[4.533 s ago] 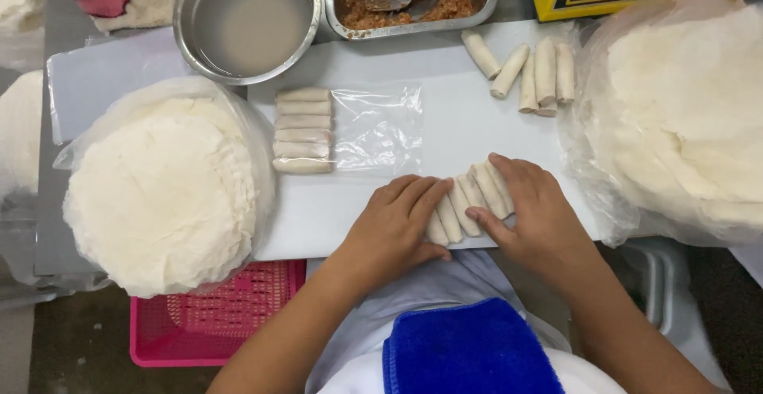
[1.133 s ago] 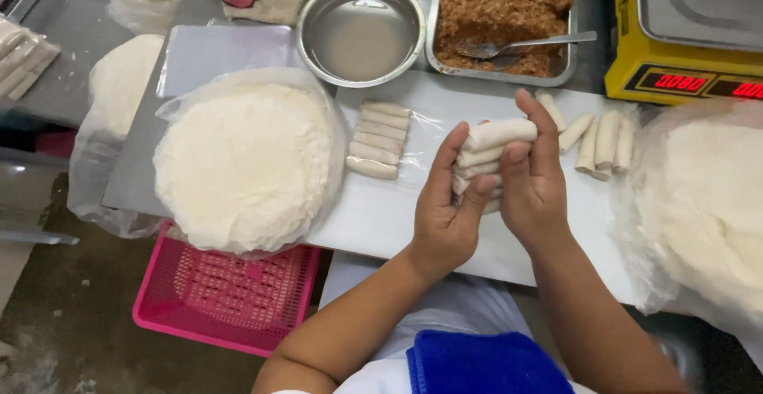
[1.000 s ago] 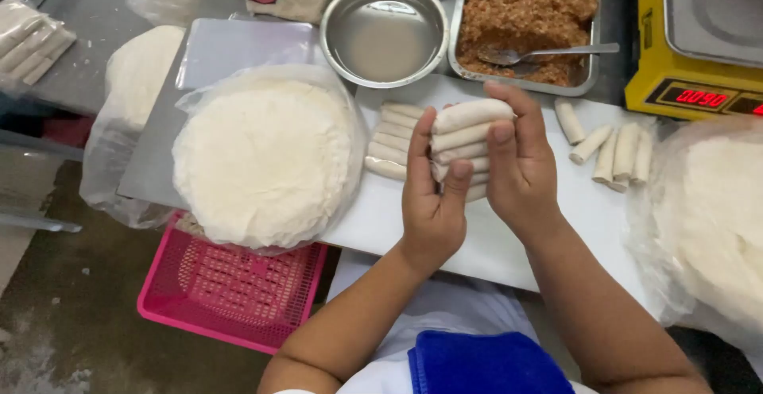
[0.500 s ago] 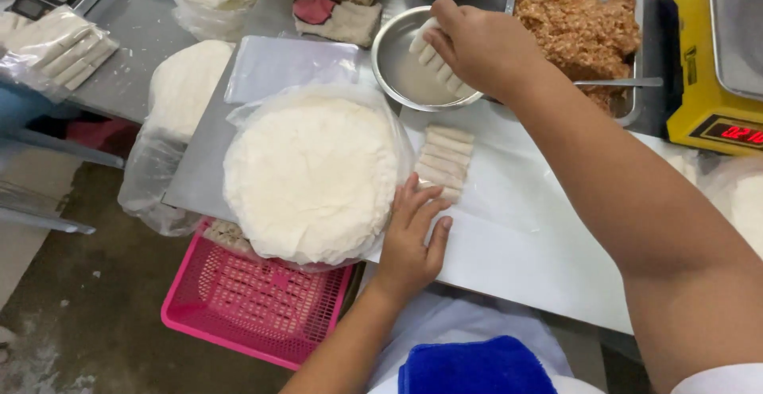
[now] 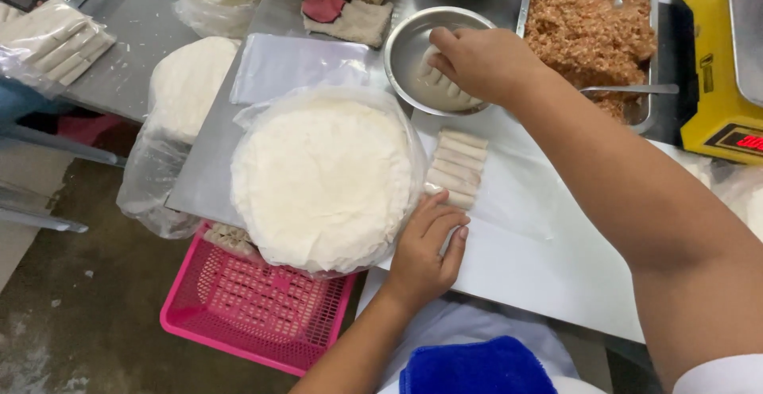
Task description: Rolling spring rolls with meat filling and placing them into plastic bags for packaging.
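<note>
Several pale spring rolls (image 5: 445,88) sit in my right hand (image 5: 485,62), fingers curled shut around them, low inside the round steel bowl (image 5: 405,44). Whether they touch the bowl's bottom I cannot tell. They look smooth, cream-white and slim, lying side by side like short sticks.

My left hand (image 5: 425,247) lies flat and open on the white cutting board (image 5: 524,275), nearer me than the bowl, holding nothing; its fingertips reach toward a row of finished rolls (image 5: 458,168) on a clear plastic sheet (image 5: 517,183) just below the bowl.

I judge the rolls light and soft, their thin wrappers easily torn or dented, and likely slick once damp, so a broad, gentle hold along their lengths suits them better than a pinch at the ends.

Left of the bowl, and nearer me, lies a stack of round wrappers (image 5: 322,183) in its bag. Right of the bowl stands the tray of minced filling (image 5: 592,32) with a spoon (image 5: 628,90).
</note>
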